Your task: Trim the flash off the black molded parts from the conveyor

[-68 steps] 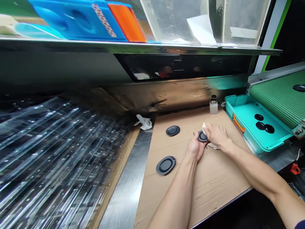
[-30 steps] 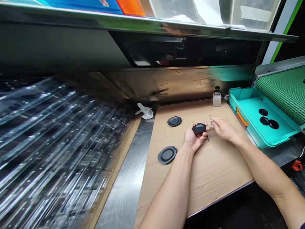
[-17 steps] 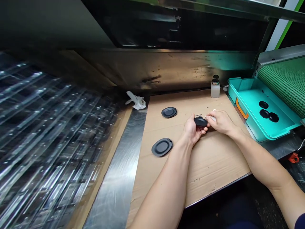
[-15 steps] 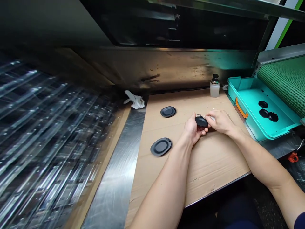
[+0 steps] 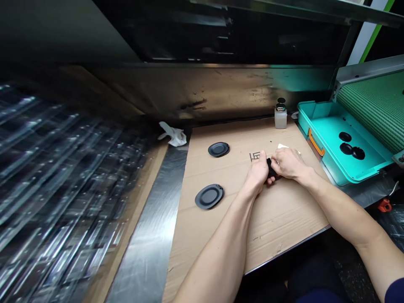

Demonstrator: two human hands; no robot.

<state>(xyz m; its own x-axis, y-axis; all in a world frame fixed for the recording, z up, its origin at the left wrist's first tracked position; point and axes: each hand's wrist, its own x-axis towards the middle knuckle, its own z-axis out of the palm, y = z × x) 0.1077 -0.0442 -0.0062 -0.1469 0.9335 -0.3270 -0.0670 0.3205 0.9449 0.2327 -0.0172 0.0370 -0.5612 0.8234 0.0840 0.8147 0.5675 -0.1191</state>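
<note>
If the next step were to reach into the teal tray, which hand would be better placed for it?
Probably the right hand: it is nearer the teal tray, which lies on its side. The left hand grips the black part and would have to reach past the right.

Our brown cardboard sheet, matt and creased — black discs, smooth matt plastic — our brushed, shiny metal strip
</note>
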